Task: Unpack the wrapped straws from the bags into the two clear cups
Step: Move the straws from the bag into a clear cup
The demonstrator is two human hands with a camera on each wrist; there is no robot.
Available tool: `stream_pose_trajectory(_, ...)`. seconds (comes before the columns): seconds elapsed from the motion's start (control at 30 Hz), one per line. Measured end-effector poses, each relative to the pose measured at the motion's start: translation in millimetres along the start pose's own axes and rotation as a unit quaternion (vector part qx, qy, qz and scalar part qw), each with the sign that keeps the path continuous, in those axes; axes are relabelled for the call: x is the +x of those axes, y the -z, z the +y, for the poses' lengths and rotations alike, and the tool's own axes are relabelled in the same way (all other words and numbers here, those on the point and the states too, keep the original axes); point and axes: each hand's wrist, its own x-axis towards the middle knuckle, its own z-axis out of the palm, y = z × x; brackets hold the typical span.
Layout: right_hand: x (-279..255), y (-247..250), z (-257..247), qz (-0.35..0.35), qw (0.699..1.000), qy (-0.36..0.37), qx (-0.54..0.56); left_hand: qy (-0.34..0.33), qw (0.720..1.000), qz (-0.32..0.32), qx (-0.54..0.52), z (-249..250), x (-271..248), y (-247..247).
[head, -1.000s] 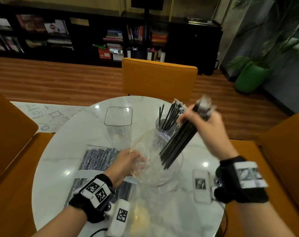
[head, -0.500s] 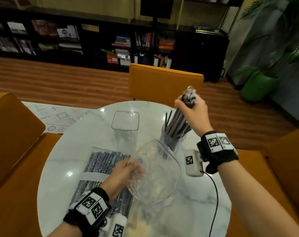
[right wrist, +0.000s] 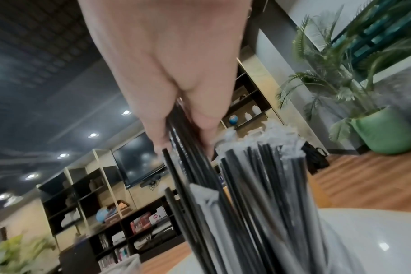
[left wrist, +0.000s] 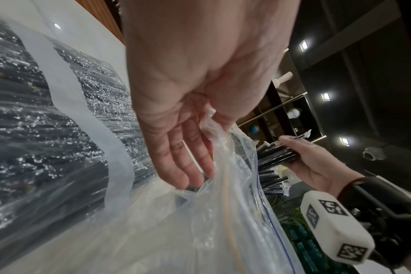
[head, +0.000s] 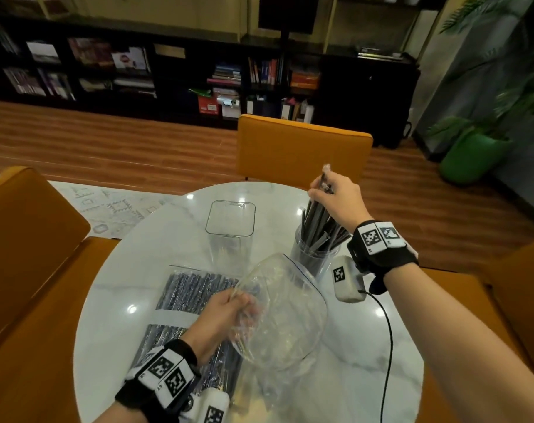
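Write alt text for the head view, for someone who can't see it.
The right hand grips a bundle of black wrapped straws standing in a round clear cup on a white marble table. The left hand holds an emptied clear bag; a square clear cup stands empty behind.

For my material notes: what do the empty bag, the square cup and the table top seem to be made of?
Empty clear zip bag: thin, glossy, soft plastic film; it crumples where the left hand holds it.
Square clear cup: rigid transparent plastic, possibly acrylic; straight walls.
Round white table top: polished marble or an imitation; grey veins, sharp lamp reflections.
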Motion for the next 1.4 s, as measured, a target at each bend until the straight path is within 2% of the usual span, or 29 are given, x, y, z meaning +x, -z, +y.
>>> stream_pose_trajectory(0.07,6,5,-1,-0.024,0.999,-0.022,-0.01,0.001,1.0,0.001,-0.003,1,1,1)
stream_pose_trajectory(0.1,8,9,-4,-0.023,1.0,-0.01,0.007,0.002,1.0,0.003,-0.004,0,1,2)
stream_pose_trajectory(0.17,12,15,-12,-0.002,0.999,0.051,0.018,0.006,1.0,0.004,-0.005,0,3,2)
stream_pose_trajectory(0.23,14,11,-17,-0.016,0.993,0.106,-0.043,0.01,1.0,0.007,-0.005,-1,3,2)
stream_pose_trajectory(0.27,15,6,-16,-0.055,0.988,0.112,-0.093,0.011,1.0,0.008,-0.005,0,4,1)
stream_pose_trajectory(0.37,11,-6,-9,-0.237,0.947,0.052,-0.212,0.009,1.0,0.003,-0.006,1,6,1)
stream_pose_trajectory(0.4,8,-5,-8,-0.248,0.942,0.047,-0.22,0.007,1.0,0.001,-0.006,1,6,1)
stream_pose_trajectory(0.43,6,-1,-8,-0.225,0.952,0.051,-0.202,0.006,1.0,-0.001,-0.006,1,6,2)
stream_pose_trajectory(0.5,-2,19,-8,-0.093,0.988,0.059,-0.107,0.005,1.0,0.0,-0.004,0,7,4)
stream_pose_trajectory(0.53,-6,31,-5,-0.022,0.997,0.057,-0.05,0.007,1.0,0.002,-0.003,0,8,5)
stream_pose_trajectory(0.57,-12,44,0,0.023,0.999,0.046,-0.005,0.01,1.0,0.005,-0.003,0,7,6)
stream_pose_trajectory(0.6,-17,54,10,0.029,0.999,0.019,0.018,0.012,1.0,0.008,-0.007,-1,7,7)
stream_pose_trajectory(0.63,-21,61,22,-0.004,1.0,-0.016,0.023,0.014,1.0,0.011,-0.01,-1,7,7)
stream_pose_trajectory(0.7,-28,55,47,-0.139,0.986,-0.085,-0.017,0.02,1.0,0.013,-0.016,0,5,6)
stream_pose_trajectory(0.73,-30,46,57,-0.191,0.976,-0.095,-0.043,0.023,0.999,0.014,-0.018,0,5,6)
stream_pose_trajectory(0.77,-29,34,65,-0.213,0.971,-0.092,-0.057,0.027,0.999,0.015,-0.021,0,6,6)
stream_pose_trajectory(0.83,-24,11,67,-0.166,0.983,-0.068,-0.046,0.043,0.998,0.008,-0.034,0,8,3)
stream_pose_trajectory(0.93,-12,-10,54,-0.073,0.997,-0.009,0.032,0.075,0.994,-0.048,-0.07,1,12,-17)
stream_pose_trajectory(1.03,1,-12,47,-0.032,0.996,0.061,0.048,0.091,0.987,-0.096,-0.096,5,16,-46)
stream_pose_trajectory(1.17,11,0,44,0.019,0.997,0.067,-0.032,0.099,0.988,-0.064,-0.105,6,26,-61)
stream_pose_trajectory(1.23,12,5,42,0.004,0.997,0.044,-0.061,0.106,0.993,-0.029,-0.05,-3,29,-63)
stream_pose_trajectory(1.3,8,10,38,-0.056,0.996,0.012,-0.07,0.103,0.993,0.002,0.049,-17,32,-62)
stream_pose_trajectory(1.4,-1,33,38,-0.1,0.995,-0.015,-0.023,0.063,0.983,0.005,0.175,-28,27,-47)
